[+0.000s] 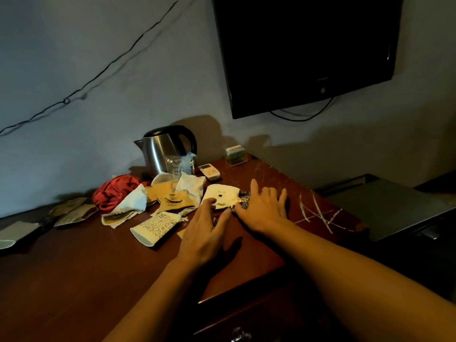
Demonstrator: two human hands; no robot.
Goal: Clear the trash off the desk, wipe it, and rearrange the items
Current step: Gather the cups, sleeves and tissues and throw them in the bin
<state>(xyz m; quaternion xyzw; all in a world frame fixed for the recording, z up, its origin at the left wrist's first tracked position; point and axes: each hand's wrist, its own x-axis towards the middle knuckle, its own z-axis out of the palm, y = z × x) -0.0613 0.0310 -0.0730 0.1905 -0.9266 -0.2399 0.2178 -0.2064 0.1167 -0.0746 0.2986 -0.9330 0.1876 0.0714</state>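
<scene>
- Trash [170, 203] lies heaped mid-desk: crumpled tissues, torn brown paper, a tipped printed paper cup [154, 229], with a bear-printed white wrapper [220, 196] at the right edge of the pile.
- Left hand [204, 233] reaches in with fingers spread, fingertips touching that wrapper, probably to gather it.
- Right hand [265, 208] lies flat and spread just beside it, over a dark printed scrap, seemingly to corral the litter.
- Kettle [167, 150] and remote [209, 172] stand behind, near the wall.
- Desk [86, 267] is not yet wiped.

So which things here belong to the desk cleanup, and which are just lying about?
Part of the job: paper cup, crumpled tissues, white packet, red cloth, kettle, remote, desk.
Just there: television, wall cable.
</scene>
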